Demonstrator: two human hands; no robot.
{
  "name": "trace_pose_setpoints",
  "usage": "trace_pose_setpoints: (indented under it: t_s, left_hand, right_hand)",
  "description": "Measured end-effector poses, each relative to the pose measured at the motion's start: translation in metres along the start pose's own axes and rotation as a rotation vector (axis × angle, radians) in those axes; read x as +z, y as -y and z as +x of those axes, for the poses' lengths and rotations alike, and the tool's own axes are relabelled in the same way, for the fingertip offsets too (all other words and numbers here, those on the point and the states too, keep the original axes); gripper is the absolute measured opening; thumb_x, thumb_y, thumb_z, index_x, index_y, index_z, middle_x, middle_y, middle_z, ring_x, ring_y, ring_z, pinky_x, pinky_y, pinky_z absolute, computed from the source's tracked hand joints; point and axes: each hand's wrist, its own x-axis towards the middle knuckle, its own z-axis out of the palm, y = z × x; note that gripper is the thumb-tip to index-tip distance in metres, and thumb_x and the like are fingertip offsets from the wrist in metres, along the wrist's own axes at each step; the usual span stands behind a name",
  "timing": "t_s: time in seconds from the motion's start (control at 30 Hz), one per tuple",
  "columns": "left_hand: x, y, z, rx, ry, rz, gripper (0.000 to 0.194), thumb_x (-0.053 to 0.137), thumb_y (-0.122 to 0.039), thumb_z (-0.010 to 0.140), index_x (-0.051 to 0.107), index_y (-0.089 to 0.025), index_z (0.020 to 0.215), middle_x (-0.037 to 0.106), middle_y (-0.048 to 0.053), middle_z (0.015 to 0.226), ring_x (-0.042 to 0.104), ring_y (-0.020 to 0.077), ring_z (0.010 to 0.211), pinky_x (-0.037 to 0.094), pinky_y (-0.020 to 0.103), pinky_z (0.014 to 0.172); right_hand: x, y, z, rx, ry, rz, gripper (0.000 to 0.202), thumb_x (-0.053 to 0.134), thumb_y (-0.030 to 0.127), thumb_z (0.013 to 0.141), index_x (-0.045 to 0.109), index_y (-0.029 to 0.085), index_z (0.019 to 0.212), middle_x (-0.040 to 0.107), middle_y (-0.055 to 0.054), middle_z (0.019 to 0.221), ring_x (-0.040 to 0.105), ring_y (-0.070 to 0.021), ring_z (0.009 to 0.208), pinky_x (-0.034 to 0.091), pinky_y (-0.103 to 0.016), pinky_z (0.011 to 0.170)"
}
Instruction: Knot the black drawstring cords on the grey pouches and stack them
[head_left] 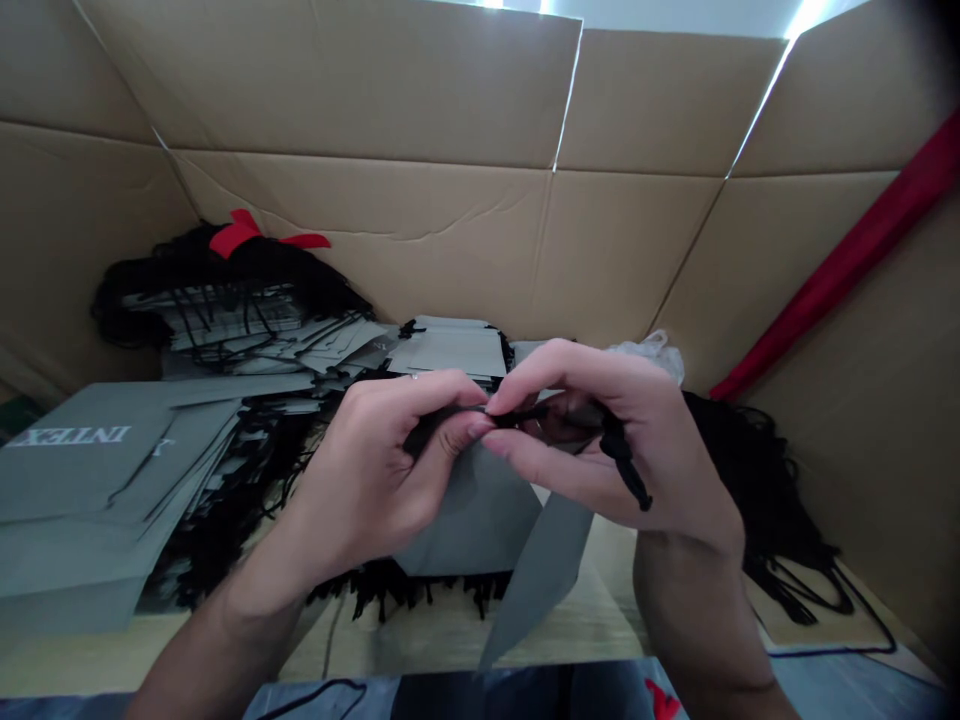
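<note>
My left hand (382,460) and my right hand (637,430) meet at the centre, thumbs and forefingers pinched close together. Between the fingertips runs a black cord (621,462); its knotted end sticks out by my right palm. From beneath my hands a grey card piece (541,580) hangs at a slant. Whether it is joined to the cord is hidden by my fingers. Directly below lies a stack of grey card pieces (472,520), with black cord ends fringing its near edge.
Grey printed sheets (90,450) and more corded pieces (247,320) are piled at left, topped by a red strip (236,235). Another stack (448,348) stands behind my hands. Black cords (765,490) lie at right. Cardboard walls (450,220) enclose the table; a red band (840,265) slants down the right.
</note>
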Motion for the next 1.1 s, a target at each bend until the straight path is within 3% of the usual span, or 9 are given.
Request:
trace_pose_setpoints:
  t_s: [0.13,0.23,0.4,0.53,0.67,0.83,0.97,1.1]
  left_hand:
    - [0.001,0.001,0.000,0.043,-0.008,0.030,0.018,0.062,-0.018,0.114,0.077,-0.018,0.104,0.077,-0.002,0.086,0.066,0.0107,0.072,0.049,0.023,0.069]
    - [0.001,0.003,0.001,0.045,0.018,0.034,0.020,0.063,-0.020,0.115,0.075,-0.018,0.098,0.074,-0.002,0.081,0.063,0.0110,0.069,0.048,0.024,0.067]
    - [0.002,0.002,0.003,0.065,-0.036,0.002,0.025,0.064,-0.017,0.111,0.071,-0.019,0.087,0.066,-0.003,0.071,0.051,0.0108,0.061,0.040,0.027,0.058]
    - [0.003,0.002,0.002,0.129,-0.090,-0.096,0.024,0.067,-0.014,0.108,0.072,-0.021,0.085,0.064,-0.003,0.066,0.051,0.0114,0.057,0.043,0.027,0.056]
    - [0.006,0.008,0.001,0.166,-0.091,-0.283,0.021,0.073,-0.030,0.112,0.079,-0.024,0.093,0.075,0.001,0.072,0.063,0.0150,0.061,0.052,0.029,0.060]
    - [0.006,0.016,0.000,0.156,0.024,-0.486,0.037,0.071,-0.050,0.115,0.081,-0.024,0.090,0.073,0.002,0.069,0.066,0.0152,0.058,0.054,0.028,0.058]
    - [0.001,0.015,-0.003,0.170,-0.033,-0.328,0.031,0.069,-0.043,0.116,0.080,-0.025,0.093,0.072,0.002,0.071,0.065,0.0164,0.061,0.052,0.029,0.059]
    - [-0.005,0.007,-0.004,0.226,-0.070,-0.119,0.022,0.067,-0.024,0.114,0.075,-0.024,0.094,0.070,-0.001,0.073,0.058,0.0123,0.061,0.045,0.027,0.059]
  right_hand:
    - [-0.002,-0.005,0.000,-0.081,-0.045,-0.037,0.015,0.096,0.020,0.093,0.082,0.024,0.098,0.079,0.001,0.090,0.064,-0.0115,0.070,0.047,-0.026,0.056]
    - [-0.001,-0.004,0.000,-0.043,-0.057,-0.046,0.018,0.097,0.019,0.092,0.080,0.024,0.098,0.076,0.003,0.087,0.057,-0.0095,0.063,0.045,-0.026,0.055]
    - [0.000,0.004,0.001,0.029,-0.044,0.055,0.009,0.086,0.016,0.100,0.081,0.023,0.100,0.079,0.003,0.088,0.063,-0.0088,0.064,0.051,-0.024,0.056]
    - [-0.005,-0.003,0.002,0.037,-0.010,0.164,0.011,0.096,0.024,0.095,0.086,0.024,0.101,0.081,0.001,0.088,0.067,-0.0108,0.065,0.054,-0.023,0.056]
    - [-0.003,-0.015,0.006,-0.035,0.029,0.411,0.025,0.106,0.029,0.085,0.088,0.021,0.099,0.083,-0.001,0.088,0.070,-0.0115,0.069,0.055,-0.021,0.057]
    - [0.008,-0.014,0.009,0.036,0.117,0.695,0.028,0.092,0.043,0.100,0.083,0.016,0.096,0.083,-0.005,0.088,0.078,-0.0129,0.079,0.062,-0.025,0.072]
    - [0.010,-0.012,0.008,0.057,0.118,0.664,0.030,0.089,0.047,0.102,0.081,0.018,0.099,0.078,-0.003,0.089,0.076,-0.0136,0.083,0.063,-0.026,0.077]
    - [0.007,-0.021,0.010,-0.114,0.114,0.520,0.037,0.106,0.029,0.086,0.087,0.023,0.117,0.078,0.000,0.093,0.067,-0.0103,0.072,0.058,-0.021,0.065]
